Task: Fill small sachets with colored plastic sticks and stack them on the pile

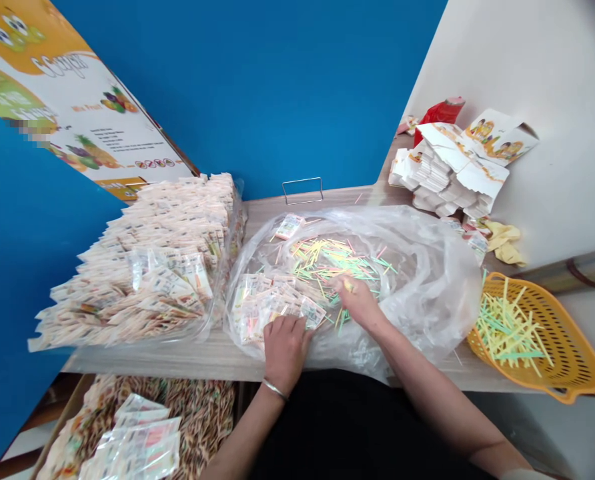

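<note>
Inside the clear bag (427,267), my right hand (357,300) pinches one light, stiff yellow stick (347,285), best held mid-length, while my left hand (286,353) presses flat on soft paper packets (272,307).

The 1 head camera looks forward and down from close above the table (187,357), with the left hand (286,353) and right hand (357,301) at lower centre of the frame.
</note>
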A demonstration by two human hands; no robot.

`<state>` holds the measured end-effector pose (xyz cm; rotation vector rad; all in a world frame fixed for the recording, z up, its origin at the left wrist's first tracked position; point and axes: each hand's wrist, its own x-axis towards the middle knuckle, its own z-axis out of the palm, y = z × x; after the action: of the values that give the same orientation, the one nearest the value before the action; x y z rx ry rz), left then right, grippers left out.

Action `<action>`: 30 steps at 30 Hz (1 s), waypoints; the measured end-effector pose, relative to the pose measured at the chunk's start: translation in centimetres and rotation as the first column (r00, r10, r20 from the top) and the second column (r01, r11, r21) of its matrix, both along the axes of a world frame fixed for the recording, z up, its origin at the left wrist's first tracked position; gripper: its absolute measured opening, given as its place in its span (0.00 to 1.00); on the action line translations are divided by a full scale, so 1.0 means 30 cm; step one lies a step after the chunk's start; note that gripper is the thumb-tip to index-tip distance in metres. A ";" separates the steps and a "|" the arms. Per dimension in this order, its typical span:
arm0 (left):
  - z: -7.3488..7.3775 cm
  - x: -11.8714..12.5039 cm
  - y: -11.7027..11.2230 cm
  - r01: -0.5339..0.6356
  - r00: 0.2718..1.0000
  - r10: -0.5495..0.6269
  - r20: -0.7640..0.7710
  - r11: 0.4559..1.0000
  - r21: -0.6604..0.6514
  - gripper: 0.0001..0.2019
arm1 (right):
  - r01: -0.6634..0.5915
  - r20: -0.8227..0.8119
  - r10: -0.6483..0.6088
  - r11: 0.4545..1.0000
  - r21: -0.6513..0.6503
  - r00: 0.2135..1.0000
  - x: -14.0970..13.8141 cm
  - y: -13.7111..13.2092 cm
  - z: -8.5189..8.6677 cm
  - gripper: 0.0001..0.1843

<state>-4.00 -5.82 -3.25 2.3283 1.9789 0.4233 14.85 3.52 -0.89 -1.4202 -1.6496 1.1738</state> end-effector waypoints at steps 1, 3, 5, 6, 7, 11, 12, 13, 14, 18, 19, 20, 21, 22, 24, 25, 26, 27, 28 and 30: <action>-0.007 -0.003 -0.005 0.002 1.000 -0.003 0.019 1.000 0.012 0.12 | -0.058 0.160 0.056 0.998 0.006 0.986 -0.017 -0.011 -0.005 0.25; -0.021 -0.009 -0.010 -0.001 0.998 -0.001 0.063 0.999 0.034 0.11 | -0.147 0.480 0.133 0.989 -0.008 0.867 -0.060 -0.034 -0.017 0.21; -0.034 -0.016 -0.011 -0.008 0.995 0.002 0.101 0.999 0.052 0.09 | -0.180 0.680 0.161 0.983 -0.043 0.715 -0.105 -0.050 -0.031 0.19; -0.040 -0.020 -0.010 -0.013 0.993 0.005 0.115 0.998 0.063 0.09 | -0.190 0.729 0.169 0.980 -0.054 0.663 -0.122 -0.055 -0.038 0.18; -0.045 -0.024 -0.009 -0.020 0.992 0.010 0.128 0.997 0.075 0.08 | -0.204 0.753 0.177 0.977 -0.058 0.634 -0.133 -0.056 -0.043 0.17; -0.058 -0.036 0.006 -0.075 0.984 0.053 0.171 0.990 0.123 0.10 | -0.287 0.745 0.222 0.957 -0.043 0.629 -0.100 -0.046 -0.040 0.13; -0.058 -0.036 0.012 -0.087 0.981 0.062 0.182 0.987 0.132 0.11 | -0.300 0.749 0.225 0.953 -0.036 0.623 -0.077 -0.043 -0.032 0.12; -0.055 -0.033 0.020 -0.097 0.977 0.067 0.201 0.985 0.145 0.12 | -0.310 0.758 0.223 0.950 -0.029 0.613 -0.051 -0.041 -0.021 0.11; -0.049 -0.029 0.030 -0.103 0.971 0.065 0.229 0.982 0.159 0.13 | -0.315 0.770 0.216 0.949 -0.021 0.600 -0.026 -0.040 -0.008 0.11; 0.004 0.008 0.087 -0.072 0.905 -0.025 0.425 0.975 0.210 0.14 | -0.348 0.785 0.215 0.937 0.000 0.581 0.044 -0.044 0.061 0.14; 0.022 0.020 0.104 -0.045 0.881 -0.053 0.470 0.980 0.193 0.14 | -0.357 0.783 0.220 0.934 0.002 0.582 0.051 -0.047 0.080 0.14; 0.042 0.032 0.120 -0.009 0.862 -0.070 0.502 0.988 0.154 0.15 | -0.364 0.782 0.225 0.931 0.003 0.581 0.056 -0.049 0.098 0.14; 0.060 0.044 0.136 0.030 0.853 -0.075 0.517 0.995 0.095 0.16 | -0.373 0.782 0.229 0.928 0.005 0.579 0.058 -0.052 0.115 0.14; 0.076 0.054 0.149 0.072 0.854 -0.074 0.514 0.997 0.023 0.15 | -0.383 0.785 0.230 0.924 0.011 0.576 0.058 -0.054 0.130 0.13; 0.097 0.070 0.168 0.134 0.870 -0.062 0.490 0.984 -0.114 0.08 | -0.407 0.788 0.234 0.913 0.023 0.570 0.061 -0.059 0.149 0.12; 0.100 0.076 0.173 0.148 0.870 -0.052 0.490 0.976 -0.160 0.10 | -0.413 0.779 0.238 0.910 0.030 0.580 0.063 -0.060 0.152 0.12; 0.098 0.080 0.176 0.150 0.858 -0.033 0.513 0.970 -0.189 0.13 | -0.410 0.755 0.239 0.911 0.043 0.610 0.067 -0.059 0.151 0.12; 0.092 0.083 0.177 0.138 0.827 0.002 0.562 0.968 -0.208 0.16 | -0.391 0.707 0.235 0.918 0.064 0.667 0.071 -0.056 0.146 0.13; 0.084 0.086 0.176 0.116 0.778 0.052 0.626 0.967 -0.225 0.16 | -0.347 0.626 0.218 0.933 0.091 0.749 0.075 -0.050 0.138 0.14; 0.067 0.089 0.172 0.072 0.653 0.161 0.740 0.960 -0.272 0.16 | -0.182 0.343 0.131 0.976 0.123 0.930 0.077 -0.033 0.123 0.19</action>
<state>-1.34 -0.65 -1.24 1.5245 1.5274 0.8817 17.16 2.54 2.79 -1.4698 -2.0739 0.9001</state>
